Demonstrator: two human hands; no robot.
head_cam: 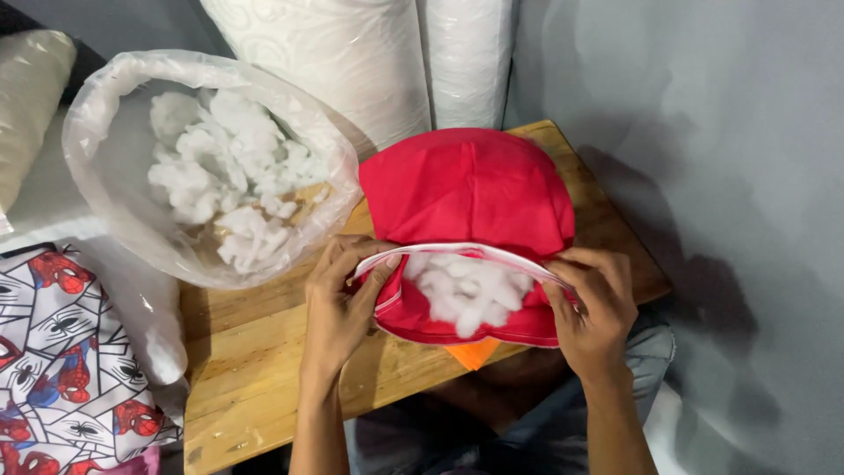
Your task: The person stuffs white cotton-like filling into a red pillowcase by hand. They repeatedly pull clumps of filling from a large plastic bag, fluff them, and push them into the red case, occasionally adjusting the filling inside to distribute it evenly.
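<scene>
A red fabric pillow cover (466, 189) lies on a wooden table (255, 352), its open end toward me with white stuffing (466, 295) showing inside. My left hand (338, 303) pinches the left end of the white-edged opening. At the right end, my right hand (593, 308) grips the same opening. Both hands hold the mouth of the cover apart. A bit of orange cloth (473, 354) pokes out from under the cover's near edge.
A large clear plastic bag (105, 176) of white stuffing sits on the table's left. Rolls of white wadding (369, 53) stand behind. A printed cartoon pillow (61, 352) lies at the lower left. A grey wall (703, 132) is on the right.
</scene>
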